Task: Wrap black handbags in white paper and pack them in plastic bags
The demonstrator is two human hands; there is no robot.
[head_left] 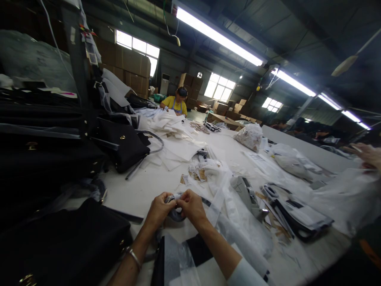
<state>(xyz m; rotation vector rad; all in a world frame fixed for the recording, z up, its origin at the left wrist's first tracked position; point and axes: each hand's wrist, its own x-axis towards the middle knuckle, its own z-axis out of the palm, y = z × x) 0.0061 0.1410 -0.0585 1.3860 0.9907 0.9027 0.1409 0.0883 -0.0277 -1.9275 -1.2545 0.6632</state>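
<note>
My left hand (160,209) and my right hand (193,207) meet at the front middle of the white table (131,190). Both sets of fingers pinch a curved dark bag handle (176,215) that has clear and whitish film around it. Beneath my forearms lies a black, grey and white bag (171,260), partly under plastic film. The wrapped handle curves down behind my fingertips, so the exact spot they grip is hidden. To the right of my right hand stretches a clear plastic sheet (220,194).
Black bags (122,145) crowd the left side. Small tags (198,173), white sheets (172,139), a grey tool or machine (247,194) and a black-and-white bag (300,214) lie beyond and right. A co-worker (178,104) sits at the far end; another person's hand (369,155) enters from the right.
</note>
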